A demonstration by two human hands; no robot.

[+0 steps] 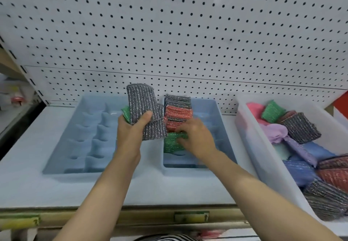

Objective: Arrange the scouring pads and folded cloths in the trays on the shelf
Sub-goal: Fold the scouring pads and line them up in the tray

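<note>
White pegboard [169, 33] backs a pale shelf [28, 174]; the view around the right hand is blurred.

Left hand [131, 131]: fingers and thumb curled round a bundle of grey pads [145, 108], held upright above the gap between the two trays; a green pad [126, 113] is tucked in behind the same fingers. Right hand [195, 137]: fingers bent down onto a lower green pad [172, 142] inside the right tray [222, 131]; blur prevents saying whether they pinch it or only press it. Just beyond those fingertips a row stands on edge, red pads [178, 111] then back grey pads [178, 100], against the tray's far wall. Left of the left fingers lies the left tray [62, 150]; its moulded cells show no pads. Well right of the right fingers, a white bin [250, 146] holds loose pads and cloths [276, 132] in a heap.

Judgement: the step in hand is seating the lower green pad at the near end of the row; the task is at an early stage. The next move calls for passing one pad from the left bundle to the right fingers and setting it on edge, touching the row; cloths not yet begun.
</note>
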